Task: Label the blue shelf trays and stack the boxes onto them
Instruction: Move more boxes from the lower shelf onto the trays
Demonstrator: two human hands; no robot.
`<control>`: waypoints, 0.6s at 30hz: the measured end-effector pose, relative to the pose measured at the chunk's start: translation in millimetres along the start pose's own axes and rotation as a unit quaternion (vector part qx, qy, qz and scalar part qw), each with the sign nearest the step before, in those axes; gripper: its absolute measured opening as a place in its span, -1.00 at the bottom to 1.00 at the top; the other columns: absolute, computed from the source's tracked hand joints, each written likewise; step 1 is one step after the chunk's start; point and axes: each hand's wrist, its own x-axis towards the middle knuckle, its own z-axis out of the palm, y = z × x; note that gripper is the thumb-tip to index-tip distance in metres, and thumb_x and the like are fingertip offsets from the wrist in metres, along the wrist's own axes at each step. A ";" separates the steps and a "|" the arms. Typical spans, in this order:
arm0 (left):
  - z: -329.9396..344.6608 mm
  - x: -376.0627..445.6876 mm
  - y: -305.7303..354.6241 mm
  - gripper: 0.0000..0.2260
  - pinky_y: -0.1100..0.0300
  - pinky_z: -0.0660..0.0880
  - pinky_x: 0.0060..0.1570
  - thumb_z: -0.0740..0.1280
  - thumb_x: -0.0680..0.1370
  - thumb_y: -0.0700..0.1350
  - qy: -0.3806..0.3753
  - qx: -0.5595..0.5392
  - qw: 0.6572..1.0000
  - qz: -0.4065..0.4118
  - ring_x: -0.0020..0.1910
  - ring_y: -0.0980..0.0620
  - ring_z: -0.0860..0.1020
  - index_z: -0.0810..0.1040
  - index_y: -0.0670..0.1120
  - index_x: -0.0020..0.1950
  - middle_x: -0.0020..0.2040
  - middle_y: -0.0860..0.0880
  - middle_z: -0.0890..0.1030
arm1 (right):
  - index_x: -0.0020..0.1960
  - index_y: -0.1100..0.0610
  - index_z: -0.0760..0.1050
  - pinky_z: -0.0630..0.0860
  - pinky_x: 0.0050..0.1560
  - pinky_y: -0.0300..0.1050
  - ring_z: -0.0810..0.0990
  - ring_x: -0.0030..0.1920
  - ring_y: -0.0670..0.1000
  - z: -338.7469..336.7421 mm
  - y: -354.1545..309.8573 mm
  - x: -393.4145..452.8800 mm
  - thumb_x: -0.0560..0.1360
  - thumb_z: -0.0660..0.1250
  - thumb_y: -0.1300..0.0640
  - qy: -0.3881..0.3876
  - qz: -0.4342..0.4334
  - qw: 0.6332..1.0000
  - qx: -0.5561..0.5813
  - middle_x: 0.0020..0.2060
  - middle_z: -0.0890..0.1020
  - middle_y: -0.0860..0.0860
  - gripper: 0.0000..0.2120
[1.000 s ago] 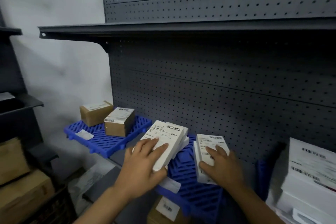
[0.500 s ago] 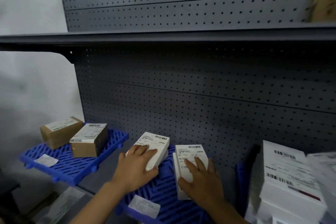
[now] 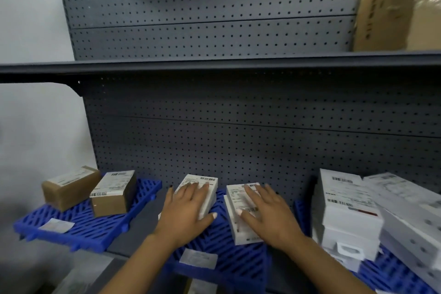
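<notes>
White boxes side by side on middle blue tray (image 3: 229,260): left box (image 3: 202,190) under flat left hand (image 3: 188,212), right box (image 3: 241,212) under flat right hand (image 3: 269,215). Paper label (image 3: 198,258) nearer than hands.

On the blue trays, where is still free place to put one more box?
Left tray: bare front strip beside its label, before the two brown boxes. Middle tray: bare front right of its label. Right tray is crowded with white boxes.

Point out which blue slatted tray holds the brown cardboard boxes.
The leftmost blue slatted tray: two brown cardboard boxes sit on it; the other trays hold white boxes.
</notes>
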 end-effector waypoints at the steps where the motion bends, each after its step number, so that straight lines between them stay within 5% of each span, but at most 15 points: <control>1: -5.7 -3.6 5.4 -0.31 -0.14 0.10 0.41 -0.01 0.47 0.37 0.038 -0.021 0.999 0.028 0.44 -0.03 0.25 0.16 0.07 0.52 0.47 0.01 0.30 | 0.53 -0.17 -0.10 -0.09 0.49 -0.03 -0.14 0.53 -0.02 -9.3 -1.8 -7.9 0.48 -0.06 -0.41 0.017 -0.005 1.000 -0.001 0.54 -0.01 -0.05 -0.30; 5: -26.3 -14.7 37.7 -0.41 -0.02 0.38 0.28 0.15 0.50 0.28 0.128 -0.088 0.978 0.136 0.30 0.00 0.42 0.31 0.03 0.45 0.34 0.03 0.46 | 0.51 -0.21 -0.04 -0.11 0.47 -0.16 -0.14 0.52 -0.08 -46.6 -9.8 -52.4 0.51 0.00 -0.37 0.087 -0.019 0.996 0.010 0.54 0.00 -0.10 -0.36; 10: -63.8 -26.5 105.3 -0.43 0.12 0.23 0.30 0.16 0.51 0.25 0.152 -0.130 0.952 0.230 0.32 0.10 0.31 0.29 0.06 0.47 0.37 0.06 0.42 | 0.50 -0.22 0.00 -0.14 0.44 -0.23 -0.11 0.52 -0.09 -101.5 -8.8 -122.1 0.43 -0.09 -0.43 0.148 0.001 0.989 -0.024 0.53 0.01 -0.13 -0.31; 18: -106.3 -29.8 247.3 -0.43 0.02 0.24 0.37 0.14 0.50 0.26 0.145 -0.183 0.904 0.357 0.35 0.08 0.32 0.30 0.06 0.46 0.40 0.06 0.39 | 0.51 -0.18 0.03 0.00 0.48 -0.11 -0.07 0.53 -0.06 -193.4 39.6 -242.1 0.47 -0.04 -0.33 0.217 0.096 0.965 -0.107 0.53 0.05 -0.08 -0.36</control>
